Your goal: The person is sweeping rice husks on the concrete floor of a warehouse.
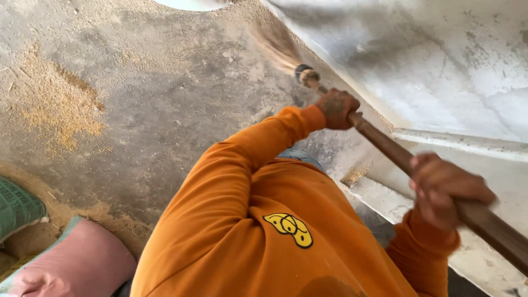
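Observation:
I look down over my orange sweatshirt at a long brown wooden broom handle (385, 144) that runs from lower right up to a bound brush head (280, 47), blurred with motion against the dusty concrete floor (165, 93). My left hand (336, 108) grips the handle near the brush binding. My right hand (444, 188) is closed around the handle farther back, close to my chest. Both hands look a little blurred.
A pale plastered wall (429, 60) rises on the right with a low ledge (467, 144) at its foot. Sawdust-like husk (55, 110) lies scattered on the floor at left. A green sack (19, 208) and a pink sack (82, 261) sit at the lower left.

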